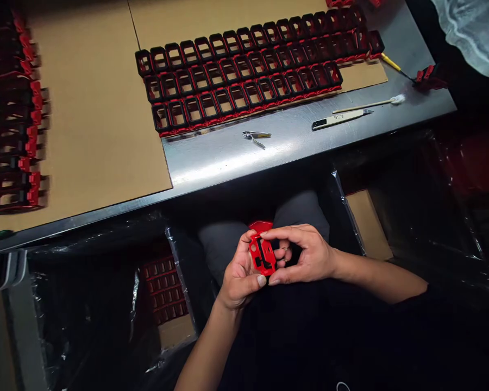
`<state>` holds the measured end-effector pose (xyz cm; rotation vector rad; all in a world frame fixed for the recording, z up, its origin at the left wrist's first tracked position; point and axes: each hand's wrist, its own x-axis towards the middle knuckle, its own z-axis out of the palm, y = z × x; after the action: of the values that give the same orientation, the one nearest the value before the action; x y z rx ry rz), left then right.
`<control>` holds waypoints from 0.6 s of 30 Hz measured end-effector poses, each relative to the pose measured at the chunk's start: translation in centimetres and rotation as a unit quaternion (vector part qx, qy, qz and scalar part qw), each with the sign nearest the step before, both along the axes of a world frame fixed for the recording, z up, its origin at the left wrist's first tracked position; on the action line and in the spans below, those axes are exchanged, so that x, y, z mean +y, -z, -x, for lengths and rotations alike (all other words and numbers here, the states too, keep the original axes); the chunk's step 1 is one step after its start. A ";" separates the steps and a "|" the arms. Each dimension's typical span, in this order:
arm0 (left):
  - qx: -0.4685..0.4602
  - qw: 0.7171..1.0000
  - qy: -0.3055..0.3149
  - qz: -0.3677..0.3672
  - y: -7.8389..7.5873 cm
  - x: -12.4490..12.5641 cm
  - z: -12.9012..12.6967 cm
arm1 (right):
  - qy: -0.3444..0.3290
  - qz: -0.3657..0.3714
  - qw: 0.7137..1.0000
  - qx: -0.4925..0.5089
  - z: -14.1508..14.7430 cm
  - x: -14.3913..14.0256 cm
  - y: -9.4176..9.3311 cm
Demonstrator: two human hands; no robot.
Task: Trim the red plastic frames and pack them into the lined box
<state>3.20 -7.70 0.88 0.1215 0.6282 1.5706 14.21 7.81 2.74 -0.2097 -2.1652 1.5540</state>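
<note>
Plastic piece, metal table (glossy)

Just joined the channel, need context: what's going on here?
A person holds a small red-and-black part over their lap, the left hand gripping one side and the right hand the other. On the bench in front, three rows of red-and-black frames stand on cardboard. A clipper-like tool, a craft knife and a swab lie nearer the bench edge.
</note>
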 end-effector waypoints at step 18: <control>0.165 0.984 -0.063 0.032 -0.6 0.7 -0.4 | -0.054 0.161 0.983 -0.074 -0.9 0.6 1.3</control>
<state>3.58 -7.03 1.49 0.3035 0.9606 1.6646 15.06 8.42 1.45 -0.3256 -2.0507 2.0063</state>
